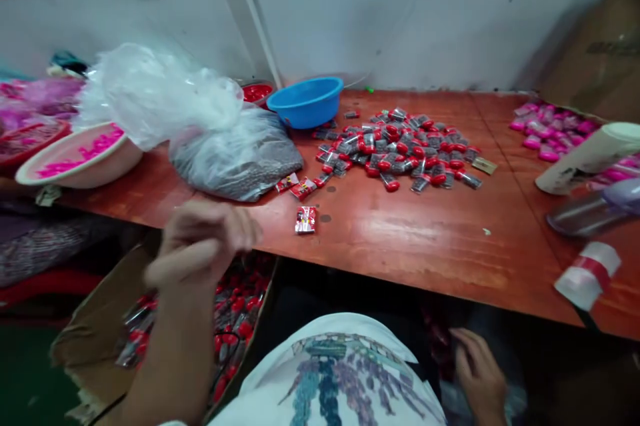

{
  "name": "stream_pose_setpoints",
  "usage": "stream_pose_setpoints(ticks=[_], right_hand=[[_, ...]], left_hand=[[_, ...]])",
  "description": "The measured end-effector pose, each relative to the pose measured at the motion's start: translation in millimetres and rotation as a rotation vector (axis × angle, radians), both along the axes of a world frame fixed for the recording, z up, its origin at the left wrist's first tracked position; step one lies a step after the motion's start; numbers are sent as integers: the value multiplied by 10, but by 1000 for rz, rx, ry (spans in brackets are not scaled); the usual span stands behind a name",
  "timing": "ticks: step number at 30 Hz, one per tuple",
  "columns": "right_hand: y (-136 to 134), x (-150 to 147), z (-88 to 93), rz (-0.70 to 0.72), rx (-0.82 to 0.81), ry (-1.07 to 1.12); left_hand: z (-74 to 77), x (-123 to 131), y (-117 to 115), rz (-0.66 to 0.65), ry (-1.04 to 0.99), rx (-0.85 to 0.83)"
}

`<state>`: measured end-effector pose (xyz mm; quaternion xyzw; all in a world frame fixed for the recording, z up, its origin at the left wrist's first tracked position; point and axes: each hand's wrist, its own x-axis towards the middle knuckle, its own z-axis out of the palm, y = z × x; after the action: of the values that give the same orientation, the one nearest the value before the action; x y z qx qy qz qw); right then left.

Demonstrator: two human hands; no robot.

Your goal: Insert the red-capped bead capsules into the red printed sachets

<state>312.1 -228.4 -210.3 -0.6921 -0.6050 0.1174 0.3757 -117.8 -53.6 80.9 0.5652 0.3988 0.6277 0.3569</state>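
Note:
My left hand (203,239) is raised over a cardboard box (95,326) beside the table, fingers curled in and blurred; I cannot see anything in it. The box holds several small red-capped packets (235,319). My right hand (477,373) is low under the table edge near my lap, fingers bent, touching something dark that I cannot make out. On the red-brown table (400,239) lies a heap of red-capped packets (400,149), with a few red labels (305,219) closer to me.
A clear plastic bag of dark grains (235,159) sits left of the heap, with a blue bowl (306,101) behind it. A cream bowl with pink pieces (80,156) is at the left. Pink-capped packets (547,133), a white roll (590,156) and tape (586,273) are at the right.

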Motion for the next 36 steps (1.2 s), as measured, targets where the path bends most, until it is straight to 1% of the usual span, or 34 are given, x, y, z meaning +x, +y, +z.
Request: stream_pose_setpoints(ticks=[1,2,3,5,6,7,8,9,11,14,16,19,21,23,26,29,32,34,36], right_hand=[[155,-180,200,106,59,12],[324,-383,410,195,105,40],[505,-599,614,285,136,76],[889,-1043,969,429,136,140],[1083,-1257,1103,491,137,182],[1276,-1458,1204,546,117,212],[1463,-1643,1272,580,87,223],[1642,-1810,1309,598,45,215],[1974,-2090,1315,596,-5,164],[2391,-2383,1251,547,-28,101],[2609,-2501,1224,523,-65,59],[2830,-2575,1237,543,-155,11],[2897,-2579,1255,570,-195,5],[2904,-2572,1260,583,-197,16],[2854,-2565,1235,554,-115,39],[2816,-2578,1194,551,-18,46],[2845,-2610,1180,582,7,19],[2890,-2633,1218,599,-5,5],[2918,-2641,1322,573,-33,21]], left_hand=[[-110,-15,181,27,47,-93],[-264,-20,342,68,112,-194],[-451,-21,476,95,190,-319],[-863,-10,656,176,292,-504],[-1053,2,710,213,372,-550],[-1212,19,748,221,476,-587],[-1332,41,774,227,566,-607],[-1411,68,794,220,643,-600],[-1471,125,819,211,784,-568],[-1466,186,831,213,922,-512],[-1490,199,823,228,934,-461],[-1569,203,792,254,856,-375],[-1609,213,765,261,796,-341],[-1628,231,741,276,751,-328],[-1641,246,725,298,713,-328],[-1662,220,731,294,699,-332],[-1695,164,754,274,664,-326],[-1713,127,777,258,637,-311],[-1716,99,790,229,617,-283]])
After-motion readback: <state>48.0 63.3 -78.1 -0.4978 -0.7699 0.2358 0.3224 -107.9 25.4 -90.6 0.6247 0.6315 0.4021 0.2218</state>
